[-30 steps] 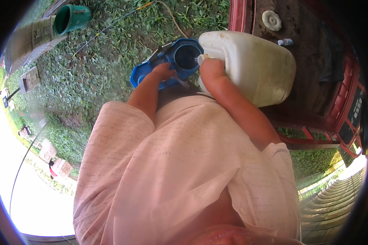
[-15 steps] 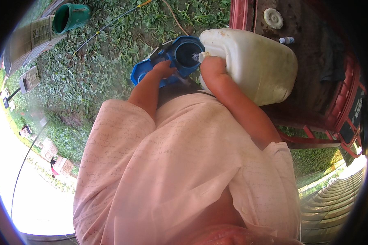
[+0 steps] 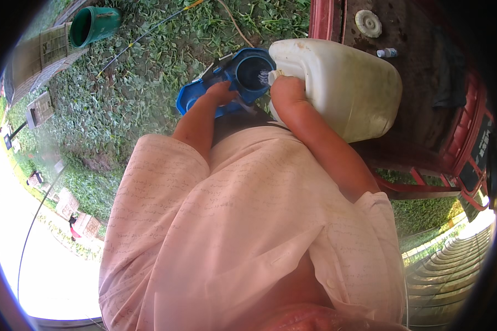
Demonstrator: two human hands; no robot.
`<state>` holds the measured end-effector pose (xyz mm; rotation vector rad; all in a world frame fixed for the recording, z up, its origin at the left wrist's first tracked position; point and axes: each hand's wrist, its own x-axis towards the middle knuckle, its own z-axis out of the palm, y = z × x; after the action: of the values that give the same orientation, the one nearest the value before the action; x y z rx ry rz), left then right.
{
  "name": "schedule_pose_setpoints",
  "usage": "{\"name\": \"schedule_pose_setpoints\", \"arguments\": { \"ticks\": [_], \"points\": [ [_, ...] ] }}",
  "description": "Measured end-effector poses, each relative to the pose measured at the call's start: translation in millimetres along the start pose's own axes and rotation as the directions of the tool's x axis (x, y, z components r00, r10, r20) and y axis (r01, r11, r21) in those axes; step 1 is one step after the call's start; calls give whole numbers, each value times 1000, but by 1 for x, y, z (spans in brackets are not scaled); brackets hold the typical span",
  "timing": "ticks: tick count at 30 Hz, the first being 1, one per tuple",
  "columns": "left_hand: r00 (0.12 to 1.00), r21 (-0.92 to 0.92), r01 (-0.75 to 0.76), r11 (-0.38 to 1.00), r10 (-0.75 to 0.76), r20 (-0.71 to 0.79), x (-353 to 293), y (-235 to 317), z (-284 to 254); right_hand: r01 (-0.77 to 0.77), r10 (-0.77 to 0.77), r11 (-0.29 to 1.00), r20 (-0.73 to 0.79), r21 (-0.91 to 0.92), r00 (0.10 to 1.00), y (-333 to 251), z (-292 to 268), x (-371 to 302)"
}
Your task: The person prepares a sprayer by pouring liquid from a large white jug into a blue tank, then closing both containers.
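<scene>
A large whitish plastic jerrycan (image 3: 353,88) lies tilted on its side, its mouth pointing left. My right hand (image 3: 287,91) is closed around it near the mouth. Clear water (image 3: 263,77) runs from there into the round opening of a blue plastic tank (image 3: 247,62), which looks like a backpack sprayer. My left hand (image 3: 222,92) is closed on the tank's top, left of the opening; its fingertips are partly hidden. The tank's lower part is hidden by my body.
The jerrycan rests at the edge of a red cart's dark bed (image 3: 381,71). A round cream lid (image 3: 368,23) and a small bottle (image 3: 387,53) lie there. Leafy plants (image 3: 121,99) cover the ground at left. A green bucket (image 3: 102,26) and a thin blue-and-yellow rod (image 3: 149,36) lie beyond.
Water keeps flowing into the tank, and its stream looks slightly wider. Both hands and the jerrycan hold nearly the same place.
</scene>
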<state>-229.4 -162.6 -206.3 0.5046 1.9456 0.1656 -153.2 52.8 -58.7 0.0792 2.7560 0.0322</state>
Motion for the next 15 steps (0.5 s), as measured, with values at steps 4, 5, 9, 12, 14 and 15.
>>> {"name": "schedule_pose_setpoints", "arguments": {
  "ticks": [4, 5, 9, 12, 14, 15],
  "points": [
    [999, -8, -22, 1000, 22, -44, 4, -5, 5, 7, -7, 1000, 16, 10, 1000, 1, 5, 2],
    [998, -4, -25, 1000, 25, -50, 4, -5, 5, 7, -8, 1000, 21, 20, 1000, 1, 5, 2],
    [998, -9, -28, 1000, 27, -49, 3, 0, 2, 7, -8, 999, 28, 33, 1000, 5, -3, -1],
    [1000, -32, 3, 999, -3, 4, 3, 5, -2, 3, -10, 994, 63, 110, 998, 10, -13, -3],
    [1000, -18, 13, 1000, -12, 27, 3, 7, -3, 13, -22, 986, 48, 169, 999, 16, -19, -7],
    [1000, 4, 7, 1000, -7, 22, 4, 9, -4, -2, -3, 983, 24, 185, 1000, 19, -21, -9]
  ]
}}
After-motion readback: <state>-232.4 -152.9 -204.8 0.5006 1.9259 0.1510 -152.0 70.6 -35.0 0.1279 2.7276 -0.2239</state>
